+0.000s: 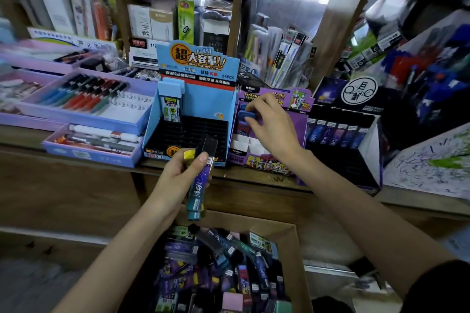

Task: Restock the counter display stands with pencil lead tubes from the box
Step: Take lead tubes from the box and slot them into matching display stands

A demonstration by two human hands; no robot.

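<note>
Frame centre: left hand (181, 176) grips bundle of lead tubes (201, 180), above cardboard box (290, 234) of mixed tubes (229, 262), lower centre. Right hand (273, 127) pinches blue-capped tube (244, 116) at purple stand (298, 129). Blue stand (211, 99), left of it: single tube (172, 109), rear left slot.

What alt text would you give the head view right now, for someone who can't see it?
The right hand pinches a blue-capped tube at the purple display stand on the counter, while the left hand grips a few lead tubes in front of the nearly empty blue stand. Below, an open cardboard box holds many more tubes.
</note>
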